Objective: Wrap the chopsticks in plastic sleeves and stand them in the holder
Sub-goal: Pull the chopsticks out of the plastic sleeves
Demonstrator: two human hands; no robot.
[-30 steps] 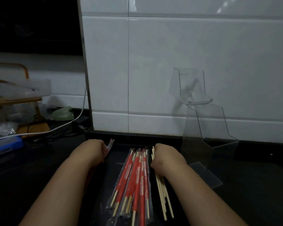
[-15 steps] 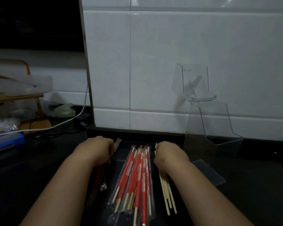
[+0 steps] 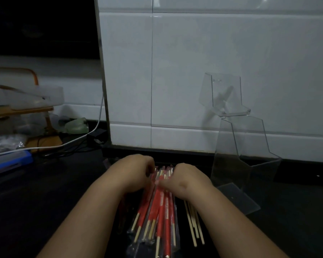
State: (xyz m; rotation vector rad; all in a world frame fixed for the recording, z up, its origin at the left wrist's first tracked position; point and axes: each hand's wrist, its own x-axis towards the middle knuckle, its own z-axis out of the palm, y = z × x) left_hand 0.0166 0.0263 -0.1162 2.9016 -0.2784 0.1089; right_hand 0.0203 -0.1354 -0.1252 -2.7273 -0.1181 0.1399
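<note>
Nearest me, the bundle (image 3: 158, 216) of sleeved pairs lies lengthwise on the dark bench (image 3: 63, 192), its clear red-printed wrappers fanned a little at the near end. Just to its right lie a few bare sticks (image 3: 192, 220), not yet wrapped.

At the bundle's far end both hands meet. The left hand (image 3: 136, 172) has its grip curled down onto the sleeve tops. The right hand (image 3: 188, 178) lays its thumb across the red print, but its fingers are hidden, so I cannot tell whether that grip is pinching or only pressing.

These things look light and stiff at the core, but the film is slick. I'd expect the pairs to slide over one another and out of open sleeve ends if tipped. Taking hold round the middle, squeezing wood through plastic, seems safer than gripping by the loose film tips.

Beyond, to the right and against the tiled wall, stands the clear holder (image 3: 239, 146), with nothing in it that I can see.
</note>
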